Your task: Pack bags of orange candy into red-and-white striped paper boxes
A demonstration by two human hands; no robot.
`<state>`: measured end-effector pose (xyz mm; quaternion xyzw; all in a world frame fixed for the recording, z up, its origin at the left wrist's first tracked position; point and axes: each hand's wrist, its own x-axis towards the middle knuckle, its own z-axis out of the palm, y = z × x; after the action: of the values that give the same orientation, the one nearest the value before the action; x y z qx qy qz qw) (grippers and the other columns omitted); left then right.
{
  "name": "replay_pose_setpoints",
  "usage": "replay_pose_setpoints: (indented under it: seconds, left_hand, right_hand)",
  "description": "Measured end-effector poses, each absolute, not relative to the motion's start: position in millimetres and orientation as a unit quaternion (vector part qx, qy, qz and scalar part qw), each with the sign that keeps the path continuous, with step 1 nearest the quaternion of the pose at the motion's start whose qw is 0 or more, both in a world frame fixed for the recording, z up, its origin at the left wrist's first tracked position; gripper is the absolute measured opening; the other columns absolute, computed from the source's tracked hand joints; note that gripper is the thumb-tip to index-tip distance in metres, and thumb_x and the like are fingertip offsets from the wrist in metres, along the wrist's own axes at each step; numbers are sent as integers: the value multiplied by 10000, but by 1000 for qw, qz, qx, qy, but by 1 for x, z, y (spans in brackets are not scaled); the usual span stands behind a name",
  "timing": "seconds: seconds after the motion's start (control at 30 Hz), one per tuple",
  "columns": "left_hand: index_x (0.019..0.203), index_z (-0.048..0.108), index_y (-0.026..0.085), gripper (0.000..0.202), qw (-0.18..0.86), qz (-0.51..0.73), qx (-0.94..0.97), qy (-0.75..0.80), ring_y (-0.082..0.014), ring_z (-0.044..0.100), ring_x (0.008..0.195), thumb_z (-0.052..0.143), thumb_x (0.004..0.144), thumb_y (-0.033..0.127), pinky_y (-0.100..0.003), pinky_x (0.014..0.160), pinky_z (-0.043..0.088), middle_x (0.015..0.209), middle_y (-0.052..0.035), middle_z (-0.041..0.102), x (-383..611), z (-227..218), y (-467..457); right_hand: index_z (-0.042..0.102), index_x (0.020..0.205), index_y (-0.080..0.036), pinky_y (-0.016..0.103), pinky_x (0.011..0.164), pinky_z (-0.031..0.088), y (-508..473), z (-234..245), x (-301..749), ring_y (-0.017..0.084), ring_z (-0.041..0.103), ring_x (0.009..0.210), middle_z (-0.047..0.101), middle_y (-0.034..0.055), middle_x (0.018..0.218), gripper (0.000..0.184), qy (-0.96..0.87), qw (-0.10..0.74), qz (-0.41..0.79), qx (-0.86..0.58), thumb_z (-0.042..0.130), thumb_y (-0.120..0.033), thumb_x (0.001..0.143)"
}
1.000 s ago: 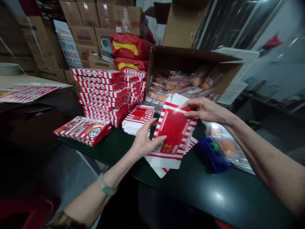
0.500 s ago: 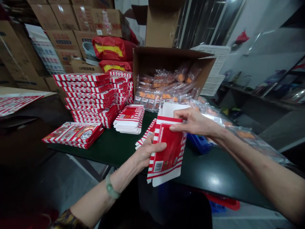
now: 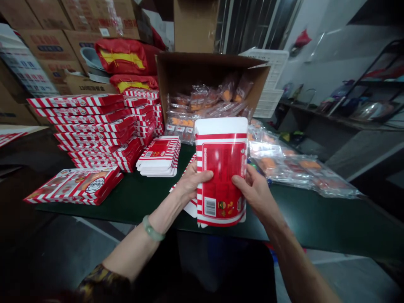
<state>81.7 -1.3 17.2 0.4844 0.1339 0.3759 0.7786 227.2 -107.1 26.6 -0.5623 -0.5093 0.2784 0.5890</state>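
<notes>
A red-and-white striped flat carton [image 3: 222, 168] is held upright in front of me, its barcode side facing me and a white flap at its top. My left hand [image 3: 194, 183] grips its left edge, thumb across the front. On the opposite edge, my right hand [image 3: 252, 187] has its thumb on the front and its fingers behind. Whether further cartons lie behind this one is hard to see. Partly hidden by my left hand, more striped cartons [image 3: 190, 208] lie on the table. Left of them is a pile of flat cartons [image 3: 158, 155].
Filled striped boxes [image 3: 94, 126] are stacked at the left, with another box [image 3: 75, 185] in front. A large cardboard box [image 3: 214, 63] at the back holds clear packets. Further clear packets [image 3: 303, 166] spread over the right of the dark green table [image 3: 331, 223].
My right hand has moved from the carton's top down to its right edge. The carton is now more upright and squarely facing me. The view has shifted to the right.
</notes>
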Motion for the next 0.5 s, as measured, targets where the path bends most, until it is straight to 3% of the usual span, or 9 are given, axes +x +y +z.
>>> replay_pose_setpoints:
  seconds: [0.1,0.2,0.37,0.5]
  left_hand:
    - [865,649,137,474,737,437,480,186,-206,683,668,861,474,301,-355,677,563,776,-43,726,94,10,3]
    - [898,647,142,449,719,455,487,200,-190,683,707,843,518,280,-359,730,556,829,-38,727,106,2,9]
    - [956,651,114,524,778,332,487,218,-228,687,727,843,521,334,-413,743,548,852,-100,721,124,-25,23]
    - [997,633,108,589,760,333,514,215,-224,680,714,839,507,363,-406,725,543,837,-99,713,130,-44,36]
  right_hand:
    - [571,1043,-197,393,790,551,-104,23,227,250,654,947,670,87,1087,358,-509,579,267,-578,598,-458,800]
    - [627,943,-189,399,721,567,-103,19,236,270,673,873,699,86,1006,328,-476,586,255,-604,615,-473,779]
    - [603,1009,-182,416,627,574,-96,-15,256,281,688,776,716,84,885,407,-362,622,361,-593,627,-501,757]
    - [554,1055,-176,404,722,560,-81,-46,259,250,668,856,690,103,995,420,-383,639,273,-609,593,-493,783]
